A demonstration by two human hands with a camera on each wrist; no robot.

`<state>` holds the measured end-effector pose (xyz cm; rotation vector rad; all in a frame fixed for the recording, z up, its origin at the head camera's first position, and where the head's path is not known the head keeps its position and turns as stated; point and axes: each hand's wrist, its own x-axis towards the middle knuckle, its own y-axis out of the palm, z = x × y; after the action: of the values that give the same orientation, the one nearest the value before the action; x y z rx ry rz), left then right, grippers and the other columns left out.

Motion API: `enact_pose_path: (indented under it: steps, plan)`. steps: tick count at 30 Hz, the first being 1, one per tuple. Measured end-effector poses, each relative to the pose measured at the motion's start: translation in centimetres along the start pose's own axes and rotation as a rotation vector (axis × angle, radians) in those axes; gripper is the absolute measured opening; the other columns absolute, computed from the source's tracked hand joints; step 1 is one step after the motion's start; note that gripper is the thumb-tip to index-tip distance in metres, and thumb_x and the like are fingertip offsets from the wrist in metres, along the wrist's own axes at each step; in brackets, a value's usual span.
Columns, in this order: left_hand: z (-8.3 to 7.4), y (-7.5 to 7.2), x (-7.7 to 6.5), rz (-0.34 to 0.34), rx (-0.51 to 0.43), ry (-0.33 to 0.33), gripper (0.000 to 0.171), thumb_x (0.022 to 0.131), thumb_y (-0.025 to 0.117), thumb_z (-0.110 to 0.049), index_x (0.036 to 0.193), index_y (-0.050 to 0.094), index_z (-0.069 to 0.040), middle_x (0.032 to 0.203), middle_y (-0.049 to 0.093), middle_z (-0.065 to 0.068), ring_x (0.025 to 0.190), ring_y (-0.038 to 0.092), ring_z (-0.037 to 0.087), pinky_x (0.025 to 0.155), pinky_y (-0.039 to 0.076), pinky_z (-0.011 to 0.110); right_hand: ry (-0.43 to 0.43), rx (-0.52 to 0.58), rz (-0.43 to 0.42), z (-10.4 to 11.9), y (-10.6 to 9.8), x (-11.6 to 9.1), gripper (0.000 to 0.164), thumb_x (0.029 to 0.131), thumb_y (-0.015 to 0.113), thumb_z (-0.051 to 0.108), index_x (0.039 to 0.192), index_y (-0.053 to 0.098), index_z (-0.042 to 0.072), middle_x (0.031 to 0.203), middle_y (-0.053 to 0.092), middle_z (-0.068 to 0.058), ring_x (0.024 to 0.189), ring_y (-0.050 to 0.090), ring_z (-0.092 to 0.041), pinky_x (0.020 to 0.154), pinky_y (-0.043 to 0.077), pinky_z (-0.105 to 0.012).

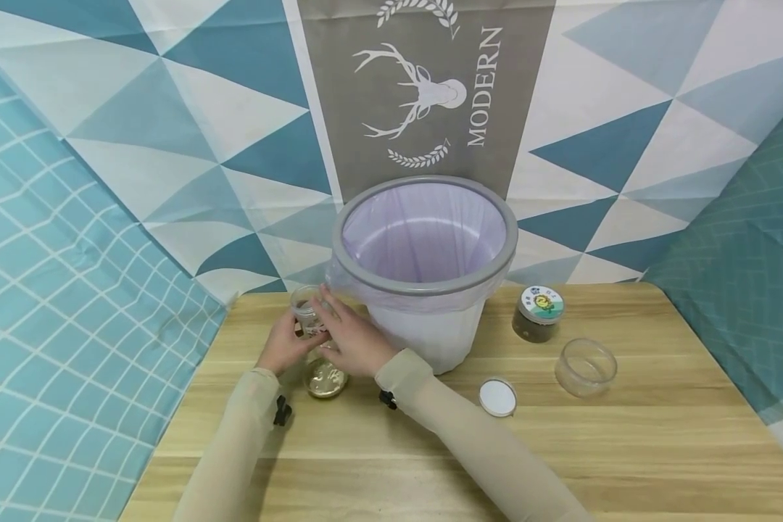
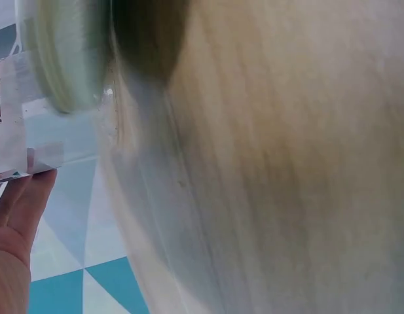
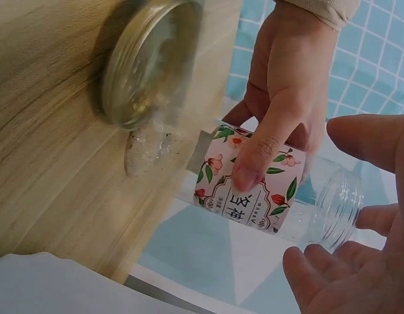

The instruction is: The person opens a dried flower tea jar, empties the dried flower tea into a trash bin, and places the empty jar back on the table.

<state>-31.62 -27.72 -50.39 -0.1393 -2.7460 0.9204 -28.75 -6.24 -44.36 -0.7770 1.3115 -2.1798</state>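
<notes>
Near the table's left rear corner my left hand (image 1: pixel 282 348) grips a clear jar (image 1: pixel 308 313) round its body. In the right wrist view the jar has a pink floral label (image 3: pixel 218 167), with the thumb of the left hand (image 3: pixel 287 91) lying across it. The threaded mouth (image 3: pixel 339 206) is uncapped and points toward my right hand (image 3: pixel 378 261). The fingers of that hand are spread around the mouth, thumb above and fingertips below close to the rim. A round gold-rimmed lid (image 1: pixel 326 378) lies on the table below both hands. The left wrist view shows part of the label (image 2: pixel 6 124).
A white bin (image 1: pixel 424 333) with a grey rim and purple liner stands behind the right hand. To the right are a dark-filled jar (image 1: pixel 536 319) with a printed lid, a small white lid (image 1: pixel 497 397) and a clear bowl-like container (image 1: pixel 586 368). Patterned cloth hangs behind the table (image 1: pixel 378 464).
</notes>
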Motion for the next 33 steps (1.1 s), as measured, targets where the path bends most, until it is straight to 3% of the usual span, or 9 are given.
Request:
enact_pose_path:
  steps: [7, 24, 29, 33]
  plan:
    - [0.1, 0.2, -0.1, 0.005, -0.010, -0.023, 0.078, 0.089, 0.083, -0.026, 0.154, 0.042, -0.014, 0.146, 0.055, 0.017, 0.134, 0.054, 0.039, 0.104, 0.052, 0.057, -0.005, 0.013, 0.014, -0.1, 0.1, -0.1, 0.094, 0.098, 0.073, 0.027, 0.168, 0.011, 0.016, 0.175, -0.007, -0.003, 0.154, 0.034, -0.026, 0.113, 0.046, -0.029]
    - [0.1, 0.3, -0.2, 0.010, -0.016, -0.032, 0.082, 0.090, 0.083, -0.027, 0.156, 0.036, -0.014, 0.150, 0.052, 0.018, 0.138, 0.050, 0.042, 0.111, 0.044, 0.064, -0.011, 0.008, 0.018, -0.3, 0.4, -0.1, 0.096, 0.099, 0.071, 0.032, 0.168, 0.005, 0.020, 0.173, -0.015, 0.000, 0.154, 0.034, -0.026, 0.111, 0.048, -0.028]
    - [-0.5, 0.1, -0.4, -0.002, -0.040, -0.047, 0.104, 0.085, 0.087, -0.030, 0.163, 0.021, -0.014, 0.156, 0.045, 0.020, 0.142, 0.045, 0.043, 0.116, 0.038, 0.064, -0.002, 0.040, 0.000, -0.4, 0.1, -0.5, 0.098, 0.099, 0.071, 0.032, 0.168, 0.002, 0.024, 0.173, -0.014, -0.004, 0.155, 0.032, -0.029, 0.111, 0.049, -0.031]
    - [-1.9, -0.6, -0.9, -0.059, -0.040, -0.041, 0.123, 0.081, 0.090, -0.032, 0.168, 0.003, -0.022, 0.163, 0.032, 0.022, 0.145, 0.039, 0.048, 0.117, 0.035, 0.064, -0.046, 0.034, -0.027, -0.2, -0.6, -1.6, 0.093, 0.100, 0.068, 0.034, 0.168, 0.006, 0.020, 0.174, -0.011, -0.005, 0.155, 0.032, -0.029, 0.114, 0.046, -0.033]
